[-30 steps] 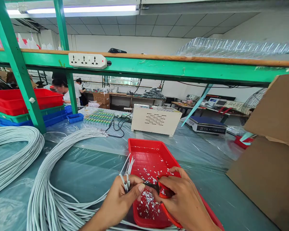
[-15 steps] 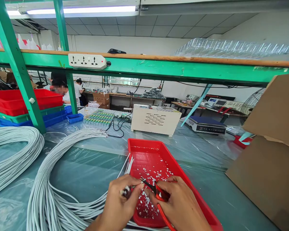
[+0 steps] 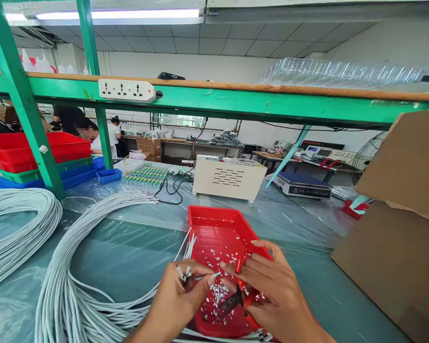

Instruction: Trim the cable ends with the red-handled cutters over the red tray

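Observation:
My left hand (image 3: pixel 177 300) is closed round a few ends of the grey cables (image 3: pixel 75 267), pinching one tip between thumb and forefinger over the red tray (image 3: pixel 214 224). My right hand (image 3: pixel 271 290) grips red-handled cutters (image 3: pixel 238 297); their dark jaws point down and left, a little apart from the pinched cable tip. White cut scraps (image 3: pixel 219 295) litter the tray floor beneath both hands. The cable bundle loops away to the left across the plastic-covered bench.
A second cable coil (image 3: pixel 10 228) lies far left. A beige equipment box (image 3: pixel 229 177), a scale (image 3: pixel 302 186) and stacked bins (image 3: pixel 32 155) stand behind. Cardboard boxes (image 3: pixel 400 228) rise at right. A green shelf beam with a power strip (image 3: pixel 127 90) crosses overhead. People work in the background.
The cutters have swung away from the cable tip, jaws now pointing down into the tray. My right hand's fingers have spread a little. The left hand keeps its hold on the cable ends.

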The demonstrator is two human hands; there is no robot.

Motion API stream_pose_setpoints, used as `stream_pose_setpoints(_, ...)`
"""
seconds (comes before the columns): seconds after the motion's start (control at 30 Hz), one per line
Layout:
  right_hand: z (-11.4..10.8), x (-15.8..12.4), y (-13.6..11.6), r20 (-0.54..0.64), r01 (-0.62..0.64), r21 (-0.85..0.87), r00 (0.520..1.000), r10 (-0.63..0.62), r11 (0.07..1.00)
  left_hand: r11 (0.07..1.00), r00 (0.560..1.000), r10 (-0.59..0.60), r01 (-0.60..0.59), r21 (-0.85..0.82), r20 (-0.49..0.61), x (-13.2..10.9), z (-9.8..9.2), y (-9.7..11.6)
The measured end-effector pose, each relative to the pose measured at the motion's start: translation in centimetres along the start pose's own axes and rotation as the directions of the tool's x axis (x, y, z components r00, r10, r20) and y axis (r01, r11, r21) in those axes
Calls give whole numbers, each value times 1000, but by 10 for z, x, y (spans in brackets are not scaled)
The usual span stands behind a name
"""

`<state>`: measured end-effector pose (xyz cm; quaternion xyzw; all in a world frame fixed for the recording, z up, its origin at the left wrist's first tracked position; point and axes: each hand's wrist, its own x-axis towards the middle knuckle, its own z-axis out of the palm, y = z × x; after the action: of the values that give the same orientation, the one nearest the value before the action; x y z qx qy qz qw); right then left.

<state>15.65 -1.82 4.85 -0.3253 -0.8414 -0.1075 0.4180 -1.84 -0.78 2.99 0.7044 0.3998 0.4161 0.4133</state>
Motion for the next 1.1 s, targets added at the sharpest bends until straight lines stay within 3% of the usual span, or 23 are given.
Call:
stream_pose_setpoints(0.17,1,0,-8,-21,-3,56,1000,4,998,987,990,138,-139,82,19,-2,1,-2)
stream_pose_setpoints(0.3,2,-2,-10,107,-121,111,988,110,986,949,966,243,-255,184,85,-5,-1,-5)
stream_pose_setpoints(0.37,2,-3,-10,224,-246,134,951,213,960,938,957,258,-281,204,132,-6,-2,-6)
stream_pose_setpoints(0.43,2,-3,-9,344,-449,162,860,376,879,933,951,268,-296,202,156,-6,-4,-7)
stream_pose_setpoints(0.5,3,-3,-8,487,-668,274,717,499,692,932,940,291,-320,172,176,-5,-6,-7)
stream_pose_setpoints(0.57,5,-4,-6,613,-794,435,606,506,424,931,931,320,-343,126,175,-5,-7,-8)
stream_pose_setpoints(0.63,8,-4,-5,694,-818,550,559,453,166,932,927,345,-357,65,146,-5,-7,-9)
stream_pose_setpoints(0.73,16,-7,-6,744,-786,603,494,450,-136,934,932,358,-357,-28,53,-6,-4,-12)
stream_pose_setpoints(0.8,23,-10,-7,768,-743,602,440,465,-291,936,938,347,-347,-56,-17,-8,-1,-13)
stream_pose_setpoints(0.87,29,-13,-8,771,-685,618,434,466,-384,949,949,303,-308,-67,-84,-10,4,-13)
stream_pose_setpoints(1.0,33,-15,-13,712,-609,694,500,493,-384,984,983,136,-149,-102,-124,-12,10,-9)
stream_pose_setpoints(1.1,28,-9,-22,622,-658,735,557,551,-165,991,991,63,-75,-107,-116,-10,10,-7)
